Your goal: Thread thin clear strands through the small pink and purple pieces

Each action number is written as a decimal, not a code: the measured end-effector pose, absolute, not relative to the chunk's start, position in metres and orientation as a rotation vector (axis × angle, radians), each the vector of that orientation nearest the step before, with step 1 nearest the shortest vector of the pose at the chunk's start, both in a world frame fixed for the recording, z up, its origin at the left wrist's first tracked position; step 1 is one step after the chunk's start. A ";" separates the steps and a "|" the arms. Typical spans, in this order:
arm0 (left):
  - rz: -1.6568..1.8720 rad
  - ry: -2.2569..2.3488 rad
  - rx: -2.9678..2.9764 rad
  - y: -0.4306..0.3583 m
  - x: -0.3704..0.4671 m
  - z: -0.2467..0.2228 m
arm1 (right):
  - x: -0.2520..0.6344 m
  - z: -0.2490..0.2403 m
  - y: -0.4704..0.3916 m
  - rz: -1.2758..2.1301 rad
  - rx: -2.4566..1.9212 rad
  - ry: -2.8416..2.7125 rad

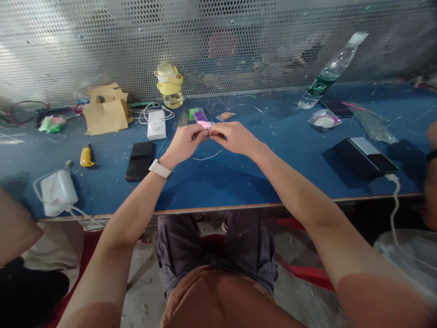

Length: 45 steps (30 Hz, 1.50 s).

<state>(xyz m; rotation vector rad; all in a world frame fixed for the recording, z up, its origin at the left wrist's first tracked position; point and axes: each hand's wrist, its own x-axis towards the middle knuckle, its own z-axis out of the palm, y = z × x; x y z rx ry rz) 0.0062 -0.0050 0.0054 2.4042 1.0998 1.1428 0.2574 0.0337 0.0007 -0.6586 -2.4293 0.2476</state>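
Note:
My left hand and my right hand meet above the middle of the blue table. Both are closed in a pinch, fingertips nearly touching, around something too small to make out. Just behind the fingertips shows a pink piece; whether it is held or lies on the table I cannot tell. A thin twisted wire rests on the table below the hands. Beyond them are a small purple and green packet and a clear bag with an orange lump. Thin wires lie left of these.
On the left are a black phone, a white box with cable, a yellow cutter and brown paper. A yellow-lidded bottle stands behind. Rightward are a tilted water bottle and another phone. People sit on both sides.

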 end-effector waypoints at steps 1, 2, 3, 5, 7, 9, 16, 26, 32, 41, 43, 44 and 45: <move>1.150 1.101 2.417 -0.005 0.006 0.005 | 0.257 0.000 0.033 0.270 -0.662 -2.411; 1.153 1.099 2.435 -0.005 0.005 0.005 | 0.256 -0.001 0.033 0.281 -0.661 -2.399; 1.154 1.092 2.458 -0.005 0.005 0.005 | 0.256 -0.001 0.033 0.285 -0.655 -2.394; 1.149 1.075 2.507 -0.004 0.003 0.003 | 0.255 -0.001 0.032 0.284 -0.630 -2.397; 1.152 1.068 2.552 -0.002 0.001 0.002 | 0.253 -0.001 0.032 0.293 -0.598 -2.407; 1.153 1.064 2.595 0.001 0.000 0.000 | 0.252 -0.002 0.033 0.314 -0.574 -2.412; 1.131 1.048 2.782 0.005 -0.006 -0.008 | 0.249 0.000 0.027 0.517 -0.636 -2.346; 1.087 0.857 3.027 0.009 -0.014 -0.010 | 0.249 0.006 0.020 0.978 -0.735 -2.204; 1.109 0.936 2.853 0.004 -0.011 -0.008 | 0.251 0.011 0.019 1.044 -0.709 -2.164; 1.180 1.009 2.710 -0.003 -0.004 -0.003 | 0.256 0.015 0.016 0.946 -0.651 -2.164; 1.178 1.013 2.713 -0.004 -0.004 -0.002 | 0.256 0.016 0.015 0.918 -0.662 -2.165; 1.171 1.011 2.722 -0.004 -0.004 -0.002 | 0.256 0.017 0.014 0.910 -0.666 -2.168; 1.162 1.006 2.734 -0.004 -0.004 -0.002 | 0.256 0.017 0.014 0.909 -0.669 -2.169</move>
